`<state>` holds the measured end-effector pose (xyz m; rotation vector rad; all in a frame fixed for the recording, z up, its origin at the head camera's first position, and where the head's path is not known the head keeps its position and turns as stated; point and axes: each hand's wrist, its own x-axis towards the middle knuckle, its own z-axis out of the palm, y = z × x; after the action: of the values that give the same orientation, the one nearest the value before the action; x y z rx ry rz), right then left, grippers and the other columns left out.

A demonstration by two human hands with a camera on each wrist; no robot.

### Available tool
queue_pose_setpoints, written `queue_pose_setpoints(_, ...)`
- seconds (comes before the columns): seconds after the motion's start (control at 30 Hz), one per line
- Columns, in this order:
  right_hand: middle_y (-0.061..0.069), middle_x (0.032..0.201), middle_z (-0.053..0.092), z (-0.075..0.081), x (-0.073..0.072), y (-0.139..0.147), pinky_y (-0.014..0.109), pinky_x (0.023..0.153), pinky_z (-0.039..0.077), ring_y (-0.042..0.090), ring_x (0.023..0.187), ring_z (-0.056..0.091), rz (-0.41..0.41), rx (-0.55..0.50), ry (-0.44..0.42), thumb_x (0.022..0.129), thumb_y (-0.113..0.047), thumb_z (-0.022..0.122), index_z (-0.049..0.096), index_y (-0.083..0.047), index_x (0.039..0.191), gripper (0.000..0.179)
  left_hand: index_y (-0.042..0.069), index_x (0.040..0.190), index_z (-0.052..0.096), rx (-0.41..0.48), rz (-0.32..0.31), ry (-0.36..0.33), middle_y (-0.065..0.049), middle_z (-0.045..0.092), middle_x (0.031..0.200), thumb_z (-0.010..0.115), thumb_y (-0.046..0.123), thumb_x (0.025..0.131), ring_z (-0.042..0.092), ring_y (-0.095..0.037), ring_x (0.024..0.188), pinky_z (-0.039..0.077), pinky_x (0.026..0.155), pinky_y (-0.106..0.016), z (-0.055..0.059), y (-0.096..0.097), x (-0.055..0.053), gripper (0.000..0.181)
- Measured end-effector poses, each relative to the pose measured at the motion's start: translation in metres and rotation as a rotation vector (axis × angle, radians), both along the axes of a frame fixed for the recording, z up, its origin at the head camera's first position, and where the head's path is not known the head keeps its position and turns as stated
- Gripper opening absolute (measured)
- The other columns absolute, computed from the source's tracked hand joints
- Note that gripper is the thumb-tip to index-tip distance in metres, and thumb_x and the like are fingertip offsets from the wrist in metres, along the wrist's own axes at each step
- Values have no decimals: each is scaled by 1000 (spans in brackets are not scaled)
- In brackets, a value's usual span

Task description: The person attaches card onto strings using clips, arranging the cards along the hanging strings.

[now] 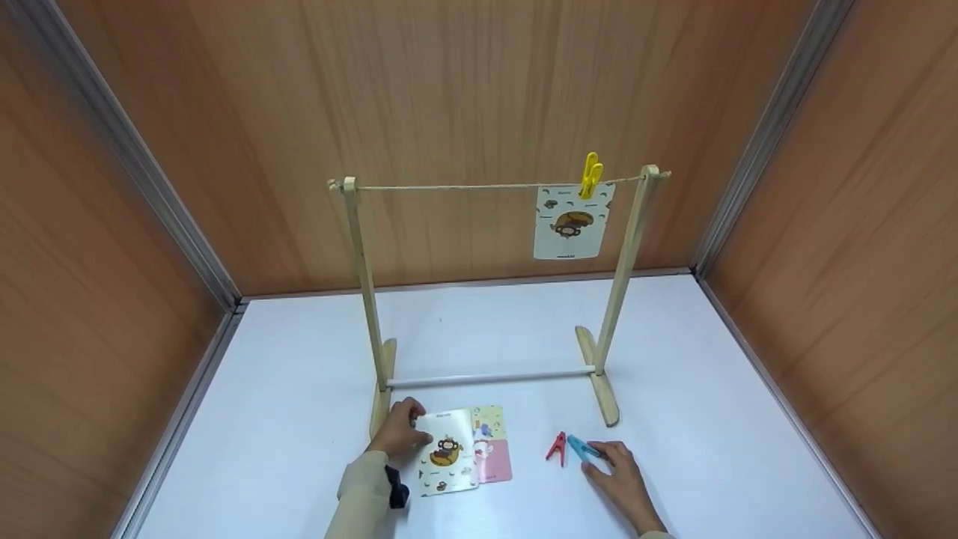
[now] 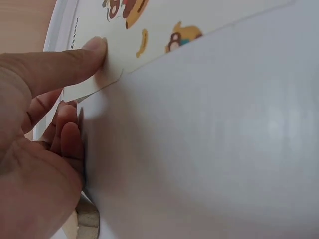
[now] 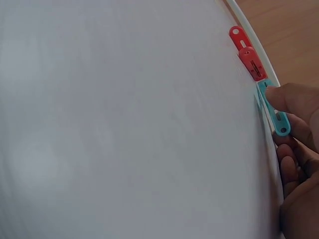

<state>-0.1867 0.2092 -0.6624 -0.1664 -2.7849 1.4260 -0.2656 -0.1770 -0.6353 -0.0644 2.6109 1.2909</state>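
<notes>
My left hand [image 1: 399,436] pinches the left edge of a white card [image 1: 458,473] with a monkey-and-banana picture, thumb on its face and fingers behind the edge. That card partly covers a yellow and pink card [image 1: 495,460] on the white table. In the left wrist view, the edge of the white card [image 2: 117,59] lifts slightly near the thumb. Over to the right, my right hand [image 1: 623,483] pinches a blue clothespin [image 1: 578,446] between thumb and fingers. A red clothespin [image 1: 556,448] lies just left of it, its tip close to the blue one in the right wrist view.
Behind the hands stands a wooden frame [image 1: 627,254] with a string [image 1: 456,187] across its top. A yellow clothespin [image 1: 591,178] holds another monkey card [image 1: 554,243] near the string's right end. Wood-grain panels [image 1: 449,90] enclose the table [image 1: 284,419] on three sides.
</notes>
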Motion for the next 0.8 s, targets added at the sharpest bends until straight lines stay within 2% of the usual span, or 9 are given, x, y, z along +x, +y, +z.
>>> queue_pose_setpoints(0.17,7,107,57,2,0,2,46,100,44,27,108,55,-5,-14,-10,83,-19,75,65,-4,115,37,5,108,52,55,9,39,-9,51,90,77,0,73,48,-20,82,42,74,-33,0,3,3,43)
queue_pose_setpoints(0.3,7,107,57,2,0,2,45,99,44,28,108,55,-9,-10,-7,83,-19,75,65,-4,115,37,1,114,52,126,35,47,-8,50,88,76,-1,75,47,-18,79,41,71,-29,-1,4,3,45)
queue_pose_setpoints(0.53,6,110,58,0,2,2,40,98,46,25,108,56,-7,1,-6,84,-20,73,64,-7,119,38,-3,116,57,224,92,12,-11,58,98,74,2,78,54,-19,88,48,81,-32,-6,2,6,43)
queue_pose_setpoints(0.8,5,112,62,-2,2,1,29,89,46,17,100,56,-21,-30,40,87,-20,70,62,-10,123,38,-3,123,56,280,159,-31,-10,63,102,72,8,82,58,-22,97,47,93,-41,-7,-4,4,45)
